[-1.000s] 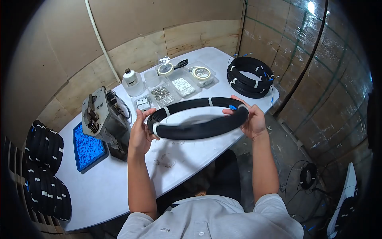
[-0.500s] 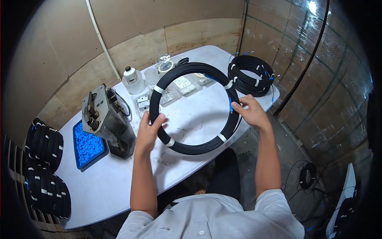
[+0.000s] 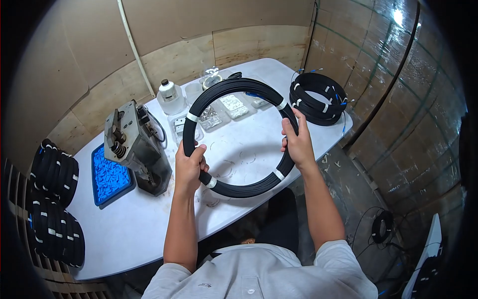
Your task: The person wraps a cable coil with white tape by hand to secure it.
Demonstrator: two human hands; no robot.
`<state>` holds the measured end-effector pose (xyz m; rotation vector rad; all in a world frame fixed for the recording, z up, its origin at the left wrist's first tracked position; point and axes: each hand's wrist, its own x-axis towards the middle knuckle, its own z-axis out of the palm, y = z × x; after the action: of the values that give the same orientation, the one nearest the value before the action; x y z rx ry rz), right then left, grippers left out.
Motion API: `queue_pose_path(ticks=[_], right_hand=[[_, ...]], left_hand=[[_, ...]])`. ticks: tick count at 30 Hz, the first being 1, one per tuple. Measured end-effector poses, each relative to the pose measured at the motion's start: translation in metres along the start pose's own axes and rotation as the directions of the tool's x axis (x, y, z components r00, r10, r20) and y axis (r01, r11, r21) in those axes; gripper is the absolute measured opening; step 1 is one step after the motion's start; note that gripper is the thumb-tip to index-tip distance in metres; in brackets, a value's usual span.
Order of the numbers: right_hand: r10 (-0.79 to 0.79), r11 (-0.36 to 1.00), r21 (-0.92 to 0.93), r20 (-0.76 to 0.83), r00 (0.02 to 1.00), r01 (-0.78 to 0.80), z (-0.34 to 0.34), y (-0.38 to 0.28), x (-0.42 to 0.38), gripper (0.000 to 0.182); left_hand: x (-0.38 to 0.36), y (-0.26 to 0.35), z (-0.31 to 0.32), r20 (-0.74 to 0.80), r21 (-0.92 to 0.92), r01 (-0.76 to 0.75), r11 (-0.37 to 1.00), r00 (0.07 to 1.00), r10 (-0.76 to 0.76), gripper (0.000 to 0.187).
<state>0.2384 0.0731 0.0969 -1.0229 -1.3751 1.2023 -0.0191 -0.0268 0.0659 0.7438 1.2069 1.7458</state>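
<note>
A large coil of black cable (image 3: pixel 249 191), bound at intervals with white tape, is held up over the white table (image 3: pixel 239 164). My left hand (image 3: pixel 190 163) wraps its lower left side, thumb on the inner edge. On the right side of the ring, my right hand (image 3: pixel 297 139) grips with fingers behind and thumb in front. A blue piece shows along the coil's upper right inner edge. Behind my right hand, a stack of similar black coils (image 3: pixel 318 99) with blue and white connector ends rests on the table.
At left stand a metal press-like machine (image 3: pixel 137 144) and a blue tray (image 3: pixel 102 203) of small blue pieces. A bottle (image 3: pixel 168 89) and clear trays of metal parts (image 3: pixel 233 105) are at the back. More coils (image 3: pixel 56 229) hang by the left edge; another coil (image 3: pixel 382 226) lies on the floor.
My right hand has shifted from pinching the blue connector end to gripping round the coil's right side. The coil moved slightly left, and my left hand closed more fully around it.
</note>
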Motion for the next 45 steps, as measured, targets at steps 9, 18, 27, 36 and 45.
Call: queue_pose_path(ticks=[9,18,27,36,45], right_hand=[[-0.042,0.972,0.236,0.200,0.979,-0.007,-0.008,-0.004,0.005,0.053],[-0.094,0.875,0.474,0.369,0.925,-0.100,-0.017,0.003,0.019,0.053],[0.028,0.998,0.018,0.659,0.752,-0.052,0.007,-0.063,0.056,0.049],[-0.173,0.816,0.511,0.662,0.730,-0.270,0.033,0.016,0.041,0.076],[-0.097,0.644,0.701,0.473,0.876,-0.307,0.076,0.058,-0.013,0.039]], left_hand=[[-0.009,0.016,-0.005,0.017,0.027,-0.048,0.999,0.999,0.047,0.023],[-0.020,0.020,-0.024,0.148,0.143,-0.234,0.962,0.966,0.213,0.030],[-0.022,0.034,-0.031,0.043,0.148,-0.047,0.988,0.998,0.041,0.023],[-0.038,0.041,-0.050,-0.159,-0.117,-0.161,0.980,0.977,0.141,0.019],[-0.026,0.035,-0.069,-0.242,-0.222,-0.162,0.961,0.964,0.107,0.019]])
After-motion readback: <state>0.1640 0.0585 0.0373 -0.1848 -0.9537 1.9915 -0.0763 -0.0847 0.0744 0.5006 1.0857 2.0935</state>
